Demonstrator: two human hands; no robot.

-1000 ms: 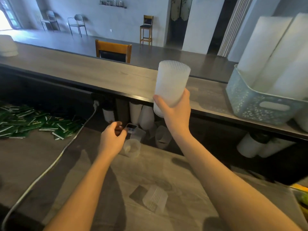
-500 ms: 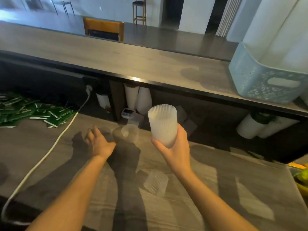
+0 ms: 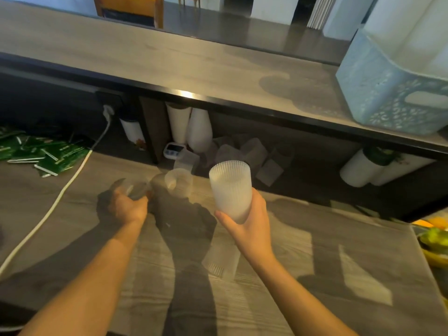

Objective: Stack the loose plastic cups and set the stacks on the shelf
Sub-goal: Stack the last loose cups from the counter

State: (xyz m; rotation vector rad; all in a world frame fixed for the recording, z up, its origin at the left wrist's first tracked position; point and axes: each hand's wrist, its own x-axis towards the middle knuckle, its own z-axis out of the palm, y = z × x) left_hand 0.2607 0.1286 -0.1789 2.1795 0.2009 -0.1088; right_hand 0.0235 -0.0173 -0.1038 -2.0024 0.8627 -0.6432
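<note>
Ribbed frosted plastic cup

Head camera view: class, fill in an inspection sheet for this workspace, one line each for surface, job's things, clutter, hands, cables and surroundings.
Surface: grey wood-grain counter, shadowed.
Job's things: ribbed frosted plastic cup stack held upright; small clear plastic cup, blurred; clear cup on its side; ribbed cup lying near.
Clutter: green packets; small white timer.
Hands: right hand grips the stack; left hand holds the small cup.
Cables: white cable runs to a plug.
Surroundings: upper shelf with pale blue basket.
</note>
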